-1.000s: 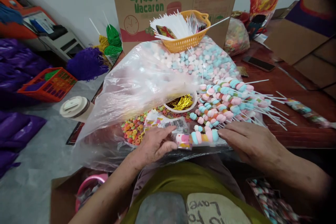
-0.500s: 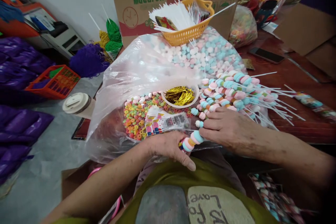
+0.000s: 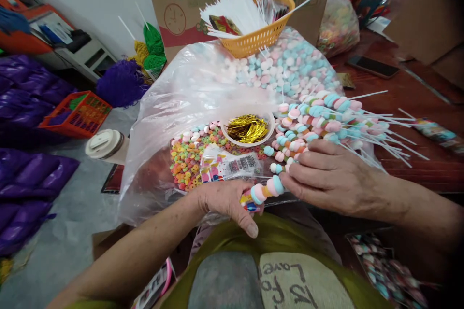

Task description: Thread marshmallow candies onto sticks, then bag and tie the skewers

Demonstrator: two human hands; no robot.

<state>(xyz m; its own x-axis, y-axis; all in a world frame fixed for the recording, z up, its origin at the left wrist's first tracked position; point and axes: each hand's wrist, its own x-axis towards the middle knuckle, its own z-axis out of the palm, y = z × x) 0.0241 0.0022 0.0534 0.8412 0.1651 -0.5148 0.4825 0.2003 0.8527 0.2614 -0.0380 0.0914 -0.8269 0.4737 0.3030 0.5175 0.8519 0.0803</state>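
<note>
A marshmallow skewer [image 3: 267, 190] in pink, blue and orange is held between my hands at the table's front edge, tilted up to the right. My left hand [image 3: 228, 203] is closed around its lower left end, where a colourful printed plastic bag [image 3: 251, 201] shows; the thumb sticks out and the other fingertips are hidden. At the upper right end, my right hand [image 3: 326, 176] has its bent fingers on the last blue marshmallow; the stick is hidden there. Just behind that hand lies a pile of finished marshmallow skewers [image 3: 315, 123], sticks pointing right.
Flat printed bags [image 3: 232, 165] lie by fruit-coloured candy rings [image 3: 184, 166]. Behind are a bowl of gold twist ties [image 3: 248, 129], a clear bag of loose marshmallows [image 3: 286, 65] and a yellow basket [image 3: 250, 43] of white sticks. A lidded cup [image 3: 105, 145] stands left, a phone [image 3: 373, 66] right.
The skewer lay level at the table edge between both hands; now it is raised and tilted. My left hand has closed on its bagged end, and my right hand has come in over the other end.
</note>
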